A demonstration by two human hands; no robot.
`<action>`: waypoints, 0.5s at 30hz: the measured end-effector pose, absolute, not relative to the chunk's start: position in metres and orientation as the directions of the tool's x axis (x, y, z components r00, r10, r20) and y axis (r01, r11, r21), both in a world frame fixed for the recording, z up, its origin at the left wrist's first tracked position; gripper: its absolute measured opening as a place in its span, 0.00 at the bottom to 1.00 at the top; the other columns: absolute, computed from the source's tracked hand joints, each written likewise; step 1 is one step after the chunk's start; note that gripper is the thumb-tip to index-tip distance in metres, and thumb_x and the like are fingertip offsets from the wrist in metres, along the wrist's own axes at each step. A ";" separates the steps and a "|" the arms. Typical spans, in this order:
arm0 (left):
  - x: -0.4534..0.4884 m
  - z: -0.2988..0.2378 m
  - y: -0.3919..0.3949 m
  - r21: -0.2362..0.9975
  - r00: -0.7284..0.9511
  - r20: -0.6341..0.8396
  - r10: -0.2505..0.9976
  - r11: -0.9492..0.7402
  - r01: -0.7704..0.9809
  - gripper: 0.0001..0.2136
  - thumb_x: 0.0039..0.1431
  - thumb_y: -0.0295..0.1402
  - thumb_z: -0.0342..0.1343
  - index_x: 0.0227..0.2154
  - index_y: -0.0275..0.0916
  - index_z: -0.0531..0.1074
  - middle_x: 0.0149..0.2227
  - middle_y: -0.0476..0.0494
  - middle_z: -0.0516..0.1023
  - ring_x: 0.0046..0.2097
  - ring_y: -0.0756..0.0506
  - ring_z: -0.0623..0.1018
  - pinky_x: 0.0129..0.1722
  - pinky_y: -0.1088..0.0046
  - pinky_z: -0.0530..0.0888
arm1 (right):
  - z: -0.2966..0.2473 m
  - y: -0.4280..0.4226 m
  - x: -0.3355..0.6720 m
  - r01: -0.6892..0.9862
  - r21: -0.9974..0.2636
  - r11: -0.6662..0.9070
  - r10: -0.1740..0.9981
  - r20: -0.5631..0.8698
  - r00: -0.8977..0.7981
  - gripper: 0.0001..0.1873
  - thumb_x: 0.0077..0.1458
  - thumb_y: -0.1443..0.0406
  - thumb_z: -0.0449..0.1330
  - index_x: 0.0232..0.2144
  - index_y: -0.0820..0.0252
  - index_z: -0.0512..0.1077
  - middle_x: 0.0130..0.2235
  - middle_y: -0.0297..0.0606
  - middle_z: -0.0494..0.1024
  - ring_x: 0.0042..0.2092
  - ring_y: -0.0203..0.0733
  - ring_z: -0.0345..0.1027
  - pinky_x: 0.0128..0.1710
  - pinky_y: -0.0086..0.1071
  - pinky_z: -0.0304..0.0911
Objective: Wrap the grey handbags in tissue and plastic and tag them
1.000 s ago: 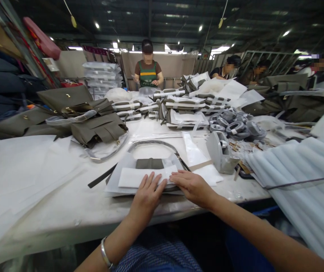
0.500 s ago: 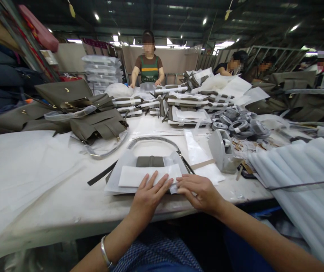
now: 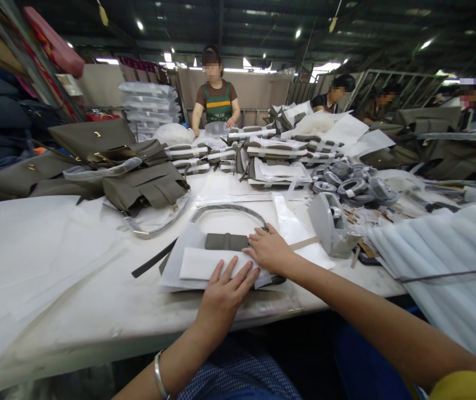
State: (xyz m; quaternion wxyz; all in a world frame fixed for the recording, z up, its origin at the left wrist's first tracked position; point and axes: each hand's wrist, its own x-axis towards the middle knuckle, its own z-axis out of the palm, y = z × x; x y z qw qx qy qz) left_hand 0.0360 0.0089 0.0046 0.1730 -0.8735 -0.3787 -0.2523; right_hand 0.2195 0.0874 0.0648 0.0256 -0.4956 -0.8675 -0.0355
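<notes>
A handbag lies flat before me on the table, largely covered by translucent white wrapping (image 3: 196,239). Its olive-grey flap (image 3: 226,241) shows in the middle, and the plastic-wrapped handle (image 3: 231,208) loops out beyond it. Across the near part rests a folded white sheet (image 3: 198,264). My left hand (image 3: 226,291) presses on that sheet with fingers spread. Stretched over the bag's right side is my right hand (image 3: 271,250), its fingers lying near the end of the handle. A dark strap (image 3: 154,258) sticks out to the left.
A grey tape dispenser (image 3: 331,225) stands at right, in front of wrapped coiled handles (image 3: 352,183). Olive bags (image 3: 146,189) are heaped at left, and packed bags (image 3: 277,166) at the back. White foam sheets (image 3: 450,250) cover the right edge. A co-worker (image 3: 218,103) stands across the table.
My right hand has moved from the near right edge of the bag up and forward over its right side. My left hand stays on the white sheet.
</notes>
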 end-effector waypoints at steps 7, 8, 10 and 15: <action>0.033 0.006 0.007 -0.124 0.622 0.541 0.566 -0.678 0.724 0.20 0.69 0.35 0.48 0.62 0.50 0.61 0.63 0.52 0.66 0.64 0.40 0.65 0.62 0.53 0.64 | 0.065 0.088 0.234 0.791 -0.125 0.599 0.799 0.017 -0.602 0.15 0.67 0.64 0.51 0.43 0.60 0.77 0.52 0.45 0.77 0.62 0.54 0.61 0.63 0.57 0.50; 0.033 0.006 0.007 -0.122 0.624 0.534 0.571 -0.678 0.725 0.21 0.69 0.35 0.48 0.63 0.50 0.60 0.64 0.51 0.65 0.64 0.40 0.64 0.62 0.53 0.64 | 0.064 0.084 0.240 0.774 -0.181 0.606 0.791 0.036 -0.611 0.14 0.67 0.64 0.51 0.44 0.59 0.77 0.52 0.43 0.77 0.62 0.53 0.60 0.63 0.57 0.50; 0.032 0.006 0.007 -0.119 0.629 0.516 0.581 -0.679 0.724 0.22 0.68 0.34 0.49 0.64 0.50 0.58 0.64 0.50 0.65 0.65 0.40 0.64 0.62 0.52 0.65 | 0.065 0.068 0.252 0.732 -0.280 0.621 0.780 0.128 -0.613 0.13 0.67 0.64 0.52 0.46 0.56 0.76 0.52 0.40 0.78 0.61 0.49 0.63 0.64 0.56 0.50; 0.031 0.009 0.007 -0.074 0.638 0.481 0.602 -0.697 0.713 0.25 0.66 0.30 0.51 0.65 0.49 0.57 0.63 0.47 0.66 0.65 0.38 0.64 0.62 0.51 0.64 | 0.061 0.000 0.279 0.655 -0.269 0.706 0.675 0.536 -0.507 0.12 0.64 0.63 0.57 0.48 0.52 0.75 0.46 0.37 0.81 0.51 0.43 0.72 0.58 0.42 0.63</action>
